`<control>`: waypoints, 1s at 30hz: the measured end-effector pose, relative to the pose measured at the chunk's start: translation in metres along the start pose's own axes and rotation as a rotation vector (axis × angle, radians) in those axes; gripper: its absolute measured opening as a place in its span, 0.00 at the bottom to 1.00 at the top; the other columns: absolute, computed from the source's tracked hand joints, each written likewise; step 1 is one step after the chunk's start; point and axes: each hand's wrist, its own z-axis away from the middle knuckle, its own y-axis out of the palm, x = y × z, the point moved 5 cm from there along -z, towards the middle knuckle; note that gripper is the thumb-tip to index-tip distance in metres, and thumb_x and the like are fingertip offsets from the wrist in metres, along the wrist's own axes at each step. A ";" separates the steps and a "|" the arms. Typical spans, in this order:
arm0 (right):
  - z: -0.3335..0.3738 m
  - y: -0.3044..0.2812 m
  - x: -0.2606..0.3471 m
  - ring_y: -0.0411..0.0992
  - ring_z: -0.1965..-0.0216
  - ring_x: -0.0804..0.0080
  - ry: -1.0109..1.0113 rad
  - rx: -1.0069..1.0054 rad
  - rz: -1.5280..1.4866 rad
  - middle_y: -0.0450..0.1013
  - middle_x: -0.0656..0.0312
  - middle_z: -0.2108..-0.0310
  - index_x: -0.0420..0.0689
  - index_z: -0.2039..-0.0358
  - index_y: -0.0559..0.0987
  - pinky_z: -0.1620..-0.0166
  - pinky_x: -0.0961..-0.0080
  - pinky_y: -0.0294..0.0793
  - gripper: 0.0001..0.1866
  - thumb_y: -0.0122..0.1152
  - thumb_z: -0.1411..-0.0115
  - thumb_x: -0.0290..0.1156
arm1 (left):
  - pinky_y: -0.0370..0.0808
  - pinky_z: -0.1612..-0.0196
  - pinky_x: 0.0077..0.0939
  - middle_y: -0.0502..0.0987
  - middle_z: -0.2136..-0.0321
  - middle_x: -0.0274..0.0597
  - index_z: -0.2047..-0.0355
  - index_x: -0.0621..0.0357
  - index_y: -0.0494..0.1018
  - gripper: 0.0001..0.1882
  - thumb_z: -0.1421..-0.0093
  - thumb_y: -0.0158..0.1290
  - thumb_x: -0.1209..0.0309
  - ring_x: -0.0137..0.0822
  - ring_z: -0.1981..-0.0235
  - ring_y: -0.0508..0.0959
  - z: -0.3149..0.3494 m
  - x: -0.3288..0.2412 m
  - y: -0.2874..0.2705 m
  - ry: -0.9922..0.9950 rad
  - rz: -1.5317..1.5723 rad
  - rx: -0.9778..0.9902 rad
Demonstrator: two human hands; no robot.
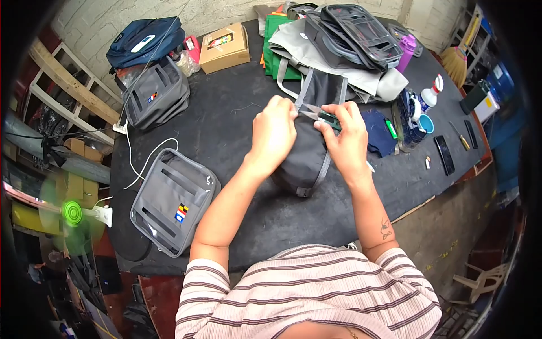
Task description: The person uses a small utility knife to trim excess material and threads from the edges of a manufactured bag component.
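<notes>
A dark grey fabric bag (307, 150) with lighter grey edge binding lies in front of me on the table. My left hand (274, 133) is closed, pinching the binding at the bag's left edge between thumb and fingers. In my right hand (345, 135) is a pair of thread snips (327, 119) with a dark green body. Their pointed metal blades reach left, close to my left fingertips at that edge. Whether a thread lies between the blades is too small to tell.
Grey bags with small coloured patches (176, 203) lie to the left, one (155, 93) farther back. A cardboard box (224, 48) and a pile of bags (355, 39) stand at the back. On the right are a spray bottle (431, 93), a phone (444, 154) and a screwdriver (463, 141). A fan (73, 213) spins at left.
</notes>
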 end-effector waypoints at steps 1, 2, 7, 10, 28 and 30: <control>-0.002 -0.002 0.004 0.71 0.65 0.56 0.004 -0.010 -0.060 0.70 0.58 0.69 0.42 0.66 0.79 0.61 0.62 0.70 0.13 0.70 0.54 0.29 | 0.73 0.64 0.33 0.75 0.74 0.48 0.72 0.66 0.72 0.06 0.42 0.52 0.75 0.45 0.71 0.78 -0.003 0.014 0.005 -0.028 0.074 0.021; -0.003 -0.002 0.005 0.71 0.65 0.56 0.002 -0.009 -0.061 0.70 0.58 0.69 0.42 0.66 0.79 0.61 0.62 0.70 0.13 0.70 0.54 0.29 | 0.71 0.65 0.30 0.73 0.76 0.44 0.72 0.66 0.71 0.07 0.40 0.51 0.74 0.37 0.72 0.75 -0.005 0.030 0.014 -0.142 0.223 0.107; -0.012 -0.001 0.006 0.72 0.68 0.56 -0.022 0.051 -0.004 0.70 0.58 0.73 0.40 0.72 0.81 0.62 0.63 0.71 0.09 0.70 0.54 0.28 | 0.67 0.66 0.22 0.69 0.77 0.32 0.71 0.64 0.69 0.09 0.34 0.48 0.72 0.23 0.72 0.66 -0.003 0.046 0.030 -0.294 0.469 0.188; -0.014 0.000 0.013 0.72 0.68 0.57 -0.063 0.061 0.017 0.70 0.59 0.73 0.40 0.72 0.81 0.63 0.63 0.70 0.09 0.69 0.54 0.28 | 0.67 0.66 0.21 0.69 0.77 0.31 0.70 0.64 0.69 0.09 0.34 0.47 0.72 0.22 0.72 0.65 -0.003 0.050 0.035 -0.296 0.500 0.166; -0.008 -0.001 0.006 0.72 0.66 0.59 -0.035 0.030 -0.027 0.70 0.60 0.72 0.41 0.71 0.80 0.61 0.64 0.70 0.10 0.70 0.55 0.28 | 0.66 0.72 0.13 0.72 0.75 0.33 0.57 0.55 0.58 0.12 0.36 0.47 0.81 0.19 0.75 0.69 0.003 0.059 0.043 -0.378 0.831 0.208; -0.007 0.000 0.006 0.72 0.66 0.59 -0.043 0.040 -0.020 0.70 0.60 0.71 0.41 0.70 0.80 0.61 0.65 0.70 0.10 0.70 0.55 0.28 | 0.65 0.73 0.15 0.71 0.76 0.34 0.57 0.55 0.57 0.13 0.37 0.47 0.81 0.19 0.76 0.67 0.004 0.060 0.046 -0.398 0.878 0.192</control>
